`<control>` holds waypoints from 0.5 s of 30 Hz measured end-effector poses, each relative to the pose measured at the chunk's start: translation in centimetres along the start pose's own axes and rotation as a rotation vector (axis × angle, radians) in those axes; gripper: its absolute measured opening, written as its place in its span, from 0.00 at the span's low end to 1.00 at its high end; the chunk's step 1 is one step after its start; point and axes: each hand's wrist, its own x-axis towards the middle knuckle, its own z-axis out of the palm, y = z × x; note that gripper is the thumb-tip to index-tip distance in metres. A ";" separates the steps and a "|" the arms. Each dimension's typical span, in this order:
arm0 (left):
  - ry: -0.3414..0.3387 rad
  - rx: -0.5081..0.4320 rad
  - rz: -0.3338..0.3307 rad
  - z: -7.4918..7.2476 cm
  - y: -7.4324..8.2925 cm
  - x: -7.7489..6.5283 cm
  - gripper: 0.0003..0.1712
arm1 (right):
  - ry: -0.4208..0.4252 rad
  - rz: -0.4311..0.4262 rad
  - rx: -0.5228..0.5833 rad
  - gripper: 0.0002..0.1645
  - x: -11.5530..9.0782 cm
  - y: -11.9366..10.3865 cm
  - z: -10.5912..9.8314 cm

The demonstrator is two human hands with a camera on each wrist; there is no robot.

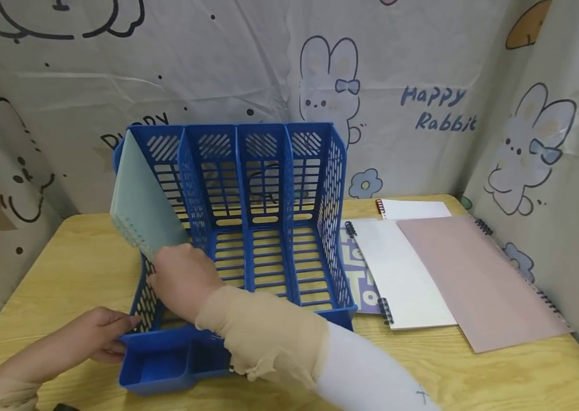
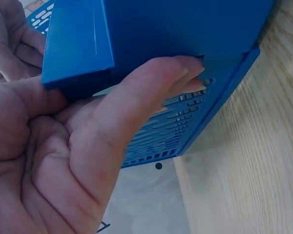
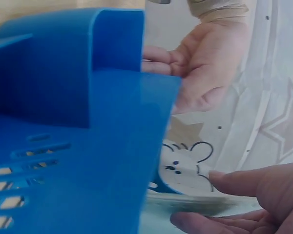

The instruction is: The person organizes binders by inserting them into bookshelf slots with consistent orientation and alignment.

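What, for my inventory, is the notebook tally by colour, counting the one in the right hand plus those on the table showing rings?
Pale-green notebook: 1
Pink notebook: 1
White notebooks: 2
Total: 4

"Where does the head camera look from?"
"High up, forward and down at the blue rack [image 1: 241,211] and table [image 1: 485,379]."
"And the wrist ones?"
"Very close. The left one sees the left hand [image 2: 88,131] big, by the rack's side. The right one looks past the rack's front, at that hand too. All three share the rack."
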 end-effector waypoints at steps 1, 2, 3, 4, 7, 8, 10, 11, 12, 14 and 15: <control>0.000 -0.002 0.001 0.0 0.0 0.0 0.27 | -0.002 -0.008 -0.002 0.12 -0.2 0.1 -0.2; 0.000 -0.002 0.003 0.0 0.1 0.0 0.28 | -0.006 -0.015 -0.004 0.13 -0.3 0.2 -0.4; -0.003 -0.003 0.007 0.0 0.0 0.0 0.28 | -0.008 -0.021 -0.010 0.13 -0.4 0.2 -0.6; -0.002 -0.003 0.007 0.0 0.0 -0.1 0.28 | -0.011 -0.029 -0.011 0.13 -0.6 0.3 -0.7; -0.007 -0.013 -0.001 0.0 0.1 -0.1 0.29 | -0.026 -0.045 0.004 0.13 -1.1 0.7 -1.2; -0.013 -0.014 -0.003 0.0 0.1 -0.1 0.29 | -0.034 -0.050 0.009 0.13 -1.3 0.8 -1.4; -0.029 -0.016 0.004 -0.1 0.2 -0.1 0.27 | -0.054 -0.063 0.034 0.13 -1.7 1.1 -1.6; -0.038 -0.015 0.011 -0.1 0.1 -0.1 0.26 | -0.064 -0.070 0.045 0.13 -1.8 1.2 -1.7; -0.043 -0.014 0.013 -0.1 0.1 -0.1 0.27 | -0.071 -0.079 0.046 0.14 -2.0 1.3 -1.8; -0.050 -0.010 0.025 -0.1 0.1 0.0 0.27 | -0.099 -0.095 0.060 0.14 -2.4 1.7 -2.2; -0.049 -0.009 0.032 -0.1 0.1 0.0 0.27 | -0.114 -0.104 0.070 0.16 -2.6 1.9 -2.4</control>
